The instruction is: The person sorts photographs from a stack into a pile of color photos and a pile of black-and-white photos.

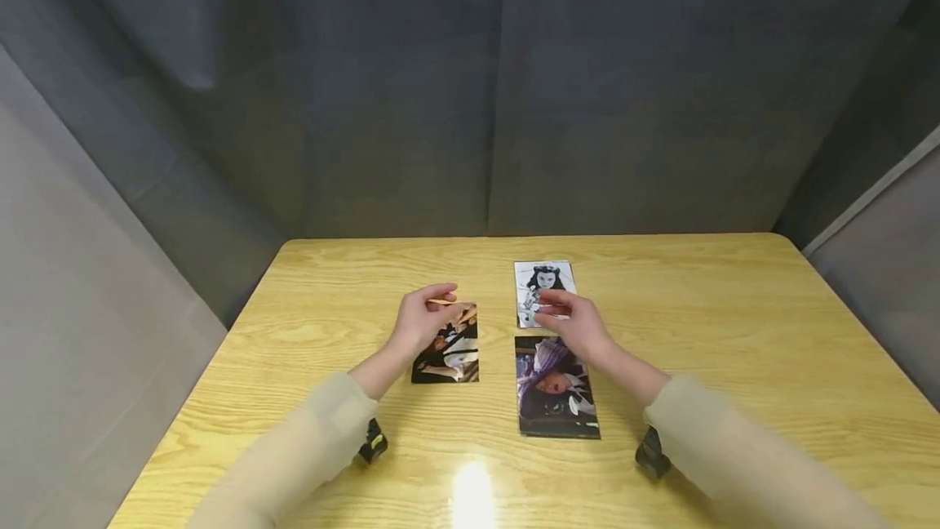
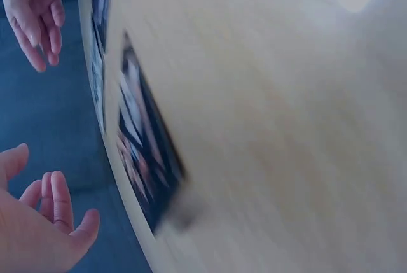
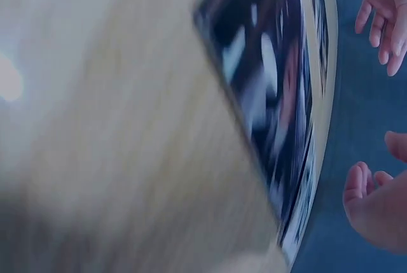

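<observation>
My left hand hovers above a colour photo card that shows figures in light clothing. Its fingers are loosely bent, with nothing between them in the left wrist view. On the other side, my right hand is held over two cards, also with relaxed fingers and no object in them. The farther one is a black-and-white picture card of a long-haired figure, partly covered by the fingers. Nearer lies a darker photo card with a purple hat, its picture turned sideways.
All the cards lie flat on a wood-grain table. Dark curtains hang behind its far edge, and grey panels flank it. A bright light reflection shows near the front of the tabletop.
</observation>
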The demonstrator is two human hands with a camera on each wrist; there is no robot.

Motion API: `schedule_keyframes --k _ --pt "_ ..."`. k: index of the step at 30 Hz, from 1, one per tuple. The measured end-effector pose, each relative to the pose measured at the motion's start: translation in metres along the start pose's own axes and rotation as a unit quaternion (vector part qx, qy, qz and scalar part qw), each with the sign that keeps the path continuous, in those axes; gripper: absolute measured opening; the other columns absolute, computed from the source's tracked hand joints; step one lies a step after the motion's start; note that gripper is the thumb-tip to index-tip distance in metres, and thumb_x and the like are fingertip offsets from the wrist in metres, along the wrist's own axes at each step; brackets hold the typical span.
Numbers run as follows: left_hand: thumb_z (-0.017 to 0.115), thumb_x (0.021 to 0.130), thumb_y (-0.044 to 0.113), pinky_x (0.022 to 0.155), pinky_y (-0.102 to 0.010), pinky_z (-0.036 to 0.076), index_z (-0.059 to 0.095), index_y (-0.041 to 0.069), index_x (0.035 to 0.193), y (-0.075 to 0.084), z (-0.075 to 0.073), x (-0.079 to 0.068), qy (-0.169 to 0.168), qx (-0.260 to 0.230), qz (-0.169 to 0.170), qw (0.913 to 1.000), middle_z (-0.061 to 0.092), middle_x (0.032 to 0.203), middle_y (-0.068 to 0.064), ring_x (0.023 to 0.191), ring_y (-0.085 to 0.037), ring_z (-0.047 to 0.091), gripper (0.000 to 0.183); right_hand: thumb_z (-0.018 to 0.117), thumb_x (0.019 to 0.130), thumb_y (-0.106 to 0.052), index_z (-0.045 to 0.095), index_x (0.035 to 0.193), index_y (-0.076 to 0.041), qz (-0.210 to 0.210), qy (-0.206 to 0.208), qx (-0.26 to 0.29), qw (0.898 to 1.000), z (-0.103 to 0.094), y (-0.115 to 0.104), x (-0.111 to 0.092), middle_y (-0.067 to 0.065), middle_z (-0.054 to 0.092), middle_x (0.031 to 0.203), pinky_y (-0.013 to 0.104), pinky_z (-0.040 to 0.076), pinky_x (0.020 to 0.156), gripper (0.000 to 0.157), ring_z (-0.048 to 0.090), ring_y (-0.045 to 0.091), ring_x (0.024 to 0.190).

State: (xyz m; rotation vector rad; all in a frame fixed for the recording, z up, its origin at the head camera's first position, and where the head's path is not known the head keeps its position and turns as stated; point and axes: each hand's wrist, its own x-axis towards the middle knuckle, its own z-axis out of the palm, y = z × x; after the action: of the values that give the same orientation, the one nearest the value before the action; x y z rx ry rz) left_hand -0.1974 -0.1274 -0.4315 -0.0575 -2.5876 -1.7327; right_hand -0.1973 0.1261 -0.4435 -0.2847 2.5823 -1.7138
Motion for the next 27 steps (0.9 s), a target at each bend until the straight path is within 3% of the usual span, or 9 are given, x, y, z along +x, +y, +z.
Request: schedule_keyframes --k 5,10,17,27 --pt "0.072 0.089 0.010 0.065 -0.028 0.050 0.063 0.003 0.128 -0.019 -0.029 -0.024 0.001 0.048 0.004 0.9988 0.063 0.122 -0.013 0.096 -0.026 0.060 0.041 0.063 0.092 0.001 0.047 0.136 0.011 0.017 -0.060 0.023 0.998 0.025 -0.005 -0.014 0.027 0.053 0.132 0.038 0.051 0.088 0.048 0.056 0.038 0.114" --pt "0.074 0.086 0.008 0.072 -0.033 0.052 0.060 0.002 0.130 -0.034 -0.043 -0.041 -0.016 0.080 -0.012 0.9966 0.061 0.126 -0.015 0.105 -0.029 0.058 0.046 0.063 0.092 0.001 0.045 0.138 0.010 0.038 -0.097 0.031 0.994 0.046 -0.008 -0.019 0.026 0.051 0.135 0.037 0.050 0.090 0.050 0.055 0.037 0.116" --pt "0.075 0.086 0.008 0.093 -0.043 0.047 0.057 0.001 0.133 -0.048 -0.040 -0.047 -0.044 0.078 -0.023 0.9957 0.058 0.131 -0.018 0.113 -0.033 0.057 0.051 0.064 0.090 0.005 0.045 0.135 0.013 0.048 -0.091 0.055 0.993 0.061 -0.008 -0.017 0.030 0.047 0.137 0.038 0.048 0.094 0.050 0.053 0.040 0.118" --pt "0.075 0.086 0.013 0.103 -0.047 0.039 0.053 0.002 0.138 -0.049 -0.030 -0.045 -0.081 0.109 -0.014 0.9906 0.052 0.138 -0.019 0.125 -0.036 0.049 0.057 0.068 0.087 0.004 0.049 0.133 0.012 0.036 -0.079 0.021 0.996 0.070 -0.009 -0.019 0.029 0.051 0.133 0.043 0.044 0.098 0.051 0.054 0.040 0.116"
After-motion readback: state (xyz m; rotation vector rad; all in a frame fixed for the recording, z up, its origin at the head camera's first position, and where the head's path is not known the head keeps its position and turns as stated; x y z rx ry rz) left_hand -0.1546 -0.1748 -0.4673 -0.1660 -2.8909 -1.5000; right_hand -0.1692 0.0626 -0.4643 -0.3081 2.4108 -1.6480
